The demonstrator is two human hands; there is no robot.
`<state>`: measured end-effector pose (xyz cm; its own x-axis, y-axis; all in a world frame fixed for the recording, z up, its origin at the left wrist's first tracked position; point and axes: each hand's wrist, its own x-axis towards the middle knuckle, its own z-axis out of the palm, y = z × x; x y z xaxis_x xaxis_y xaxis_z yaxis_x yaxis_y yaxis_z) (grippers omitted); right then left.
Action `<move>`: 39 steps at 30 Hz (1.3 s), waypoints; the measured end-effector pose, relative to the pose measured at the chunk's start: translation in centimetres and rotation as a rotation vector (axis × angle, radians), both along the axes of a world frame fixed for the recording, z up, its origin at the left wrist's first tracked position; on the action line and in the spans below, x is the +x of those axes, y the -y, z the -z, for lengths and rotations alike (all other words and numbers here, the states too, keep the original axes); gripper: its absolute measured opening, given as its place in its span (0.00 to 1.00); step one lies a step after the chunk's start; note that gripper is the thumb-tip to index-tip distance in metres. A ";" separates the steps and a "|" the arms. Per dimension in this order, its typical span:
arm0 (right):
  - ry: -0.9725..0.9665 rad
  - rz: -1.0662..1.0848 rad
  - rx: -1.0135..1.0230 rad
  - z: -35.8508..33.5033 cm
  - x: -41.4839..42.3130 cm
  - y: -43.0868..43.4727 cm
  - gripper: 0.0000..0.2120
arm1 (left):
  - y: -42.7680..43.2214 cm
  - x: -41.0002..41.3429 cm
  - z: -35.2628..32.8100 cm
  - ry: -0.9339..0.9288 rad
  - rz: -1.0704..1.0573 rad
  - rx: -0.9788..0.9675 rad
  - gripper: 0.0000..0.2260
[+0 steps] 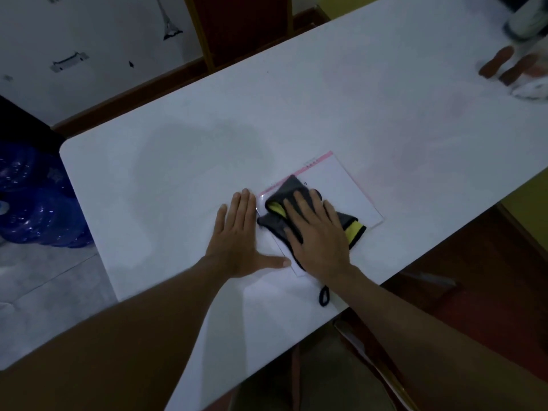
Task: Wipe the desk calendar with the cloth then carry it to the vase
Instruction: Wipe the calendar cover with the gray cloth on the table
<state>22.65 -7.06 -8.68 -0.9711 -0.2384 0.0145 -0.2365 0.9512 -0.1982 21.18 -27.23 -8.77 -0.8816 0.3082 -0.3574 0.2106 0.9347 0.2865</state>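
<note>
The desk calendar (341, 188) lies flat on the white table (178, 173), a white sheet with a pink top strip. A grey and yellow cloth (354, 229) rests on its near-left part. My right hand (317, 232) presses flat on the cloth, fingers spread. My left hand (237, 232) lies flat on the table just left of the calendar, thumb touching its near edge. A blurred white and dark object at the far right corner may be the vase (525, 22); I cannot tell for sure.
Another person's fingers (504, 66) rest on white material at the table's far right. A red chair (243, 25) stands behind the table. Blue water bottles (35, 203) sit on the floor at the left. A black cord loop (324, 296) lies by the near edge.
</note>
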 end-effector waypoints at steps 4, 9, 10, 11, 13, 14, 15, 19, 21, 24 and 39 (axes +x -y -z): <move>0.009 0.036 -0.002 -0.1 -1.6 -3.3 0.24 | 0.0 0.0 0.0 0.016 -0.026 0.032 0.70; 0.059 0.397 0.032 -0.3 -4.6 -2.5 0.27 | 0.0 0.1 0.3 -0.009 -0.036 0.034 0.71; 0.050 0.383 0.026 -0.3 -4.1 -1.6 0.27 | -0.1 0.1 0.3 0.001 -0.057 0.047 0.71; 0.035 0.327 0.016 -0.4 -3.3 -0.7 0.27 | -0.2 0.1 0.3 0.013 -0.081 0.063 0.70; 0.009 0.153 -0.005 -0.3 -1.1 0.2 0.26 | -0.3 -0.1 0.3 0.032 -0.106 0.074 0.70; 0.005 0.069 -0.016 -0.2 -0.1 0.1 0.26 | -0.4 -0.1 0.3 0.032 -0.101 0.065 0.69; 0.002 0.003 -0.023 0.0 0.3 -0.5 0.25 | -0.4 0.0 0.2 0.025 -0.093 0.056 0.69; -0.054 -0.010 -0.054 0.2 -0.1 -3.5 0.22 | -0.4 0.0 0.1 0.021 -0.094 0.069 0.68; -0.083 0.143 -0.063 0.1 -0.4 -4.9 0.21 | -0.4 0.1 0.1 0.017 -0.103 0.077 0.69; -0.141 0.306 -0.107 0.2 -0.4 -6.6 0.20 | -0.5 0.0 0.2 0.010 -0.109 0.078 0.69; -0.140 0.465 -0.056 -0.7 -5.7 -16.3 0.20 | -0.4 0.0 0.9 -0.033 -0.090 0.050 0.69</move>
<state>16.99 9.25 -7.94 -0.9624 0.2249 0.1525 0.1829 0.9512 -0.2487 21.13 -26.79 -9.71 -0.9175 0.2442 -0.3140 0.1367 0.9349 0.3276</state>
